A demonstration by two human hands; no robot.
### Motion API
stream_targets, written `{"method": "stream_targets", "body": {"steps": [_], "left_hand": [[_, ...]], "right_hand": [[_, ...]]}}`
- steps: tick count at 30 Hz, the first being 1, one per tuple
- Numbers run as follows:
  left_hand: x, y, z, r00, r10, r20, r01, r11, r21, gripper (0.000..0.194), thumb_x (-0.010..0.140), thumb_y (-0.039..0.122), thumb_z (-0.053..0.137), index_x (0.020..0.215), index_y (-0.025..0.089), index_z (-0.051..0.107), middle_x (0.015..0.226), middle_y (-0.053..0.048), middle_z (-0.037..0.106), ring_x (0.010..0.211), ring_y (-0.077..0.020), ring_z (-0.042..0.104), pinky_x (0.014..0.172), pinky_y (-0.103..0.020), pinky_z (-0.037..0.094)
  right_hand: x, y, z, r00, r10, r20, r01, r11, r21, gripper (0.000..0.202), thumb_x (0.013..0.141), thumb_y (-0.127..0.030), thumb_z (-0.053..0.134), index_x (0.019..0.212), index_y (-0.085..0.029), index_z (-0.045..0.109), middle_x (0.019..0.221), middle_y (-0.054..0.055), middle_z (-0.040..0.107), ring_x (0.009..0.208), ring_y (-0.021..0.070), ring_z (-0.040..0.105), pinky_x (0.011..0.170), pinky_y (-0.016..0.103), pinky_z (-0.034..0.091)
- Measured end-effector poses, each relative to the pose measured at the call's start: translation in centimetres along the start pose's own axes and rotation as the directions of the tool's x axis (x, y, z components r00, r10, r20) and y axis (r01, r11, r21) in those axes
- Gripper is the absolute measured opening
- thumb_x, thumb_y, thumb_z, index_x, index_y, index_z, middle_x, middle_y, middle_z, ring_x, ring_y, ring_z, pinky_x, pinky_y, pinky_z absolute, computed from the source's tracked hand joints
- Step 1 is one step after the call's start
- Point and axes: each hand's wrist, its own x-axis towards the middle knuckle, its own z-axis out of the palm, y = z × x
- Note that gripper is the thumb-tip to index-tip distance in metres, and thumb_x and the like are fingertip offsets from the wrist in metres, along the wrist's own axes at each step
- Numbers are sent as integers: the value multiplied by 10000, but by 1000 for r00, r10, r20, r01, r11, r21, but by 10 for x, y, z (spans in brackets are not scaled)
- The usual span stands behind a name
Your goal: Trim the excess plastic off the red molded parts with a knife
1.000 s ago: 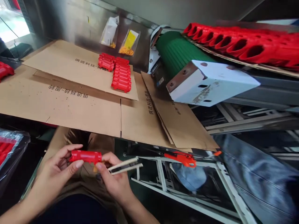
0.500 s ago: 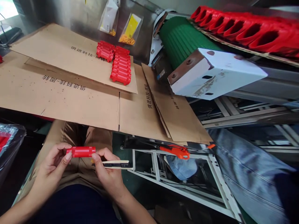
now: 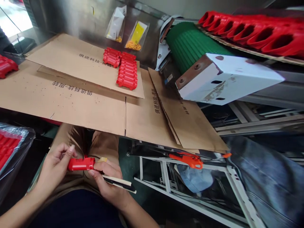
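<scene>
Red ridged cylinder is gripped by right hand, left hand curled, hold unclear.

Green belt beside white bracket, metal frame below; blue denim

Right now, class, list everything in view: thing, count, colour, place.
Part: one, red, lower left
Slim tool: one, cream-black, lower centre
Cardboard: several, brown, centre
Small parts: several, red, atop cardboard
Bags: two, clear, upper centre
Roller: one, green, upper right
Bracket: one, white, right
Tubes: many, red, upper right
Handles: orange, count unclear, lower right
Frame: one, white, lower right
Denim: blue, count unclear, right
Trousers: one, brown, lower centre
Hands: two, bare, at part
</scene>
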Motion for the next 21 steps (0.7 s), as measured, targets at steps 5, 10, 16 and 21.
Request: {"method": "stream_targets", "body": {"steps": [5,10,16,21], "left_hand": [[3,-2,-8,925,-75,372,108,992,-69,352,815,502,884,1032,226,867,1002,-121,838,882,-253,781,809,-315,628],[-8,-3,-8,933,-181,312,267,928,-261,364,747,462,946,1030,239,895,1051,-119,849,953,-261,767,868,-317,605],[-7,-3,-10,967,-4,253,53,981,-186,276,682,326,991,928,237,906,1093,-111,820,1047,-281,749,927,-335,611],[-7,2,-1,990,-84,111,128,865,-486,469,707,271,996,1140,280,815,968,-63,824,835,-205,763,719,-267,636]], "right_hand": [[4,-5,-5,996,-50,77,48,998,29,204,1066,-361,644,977,-236,778,820,52,745,726,176,668,681,283,527],[10,-10,-7,889,413,199,-458,802,383,387,960,-593,728,890,-215,682,694,-17,685,495,95,542,466,195,428],[18,-10,3,705,512,491,-709,533,462,511,859,-669,786,783,-188,630,566,-70,591,352,47,452,313,133,318],[15,-8,11,815,429,389,-553,777,300,342,1013,-491,669,854,-191,707,618,-37,640,448,99,573,405,179,461]]}}
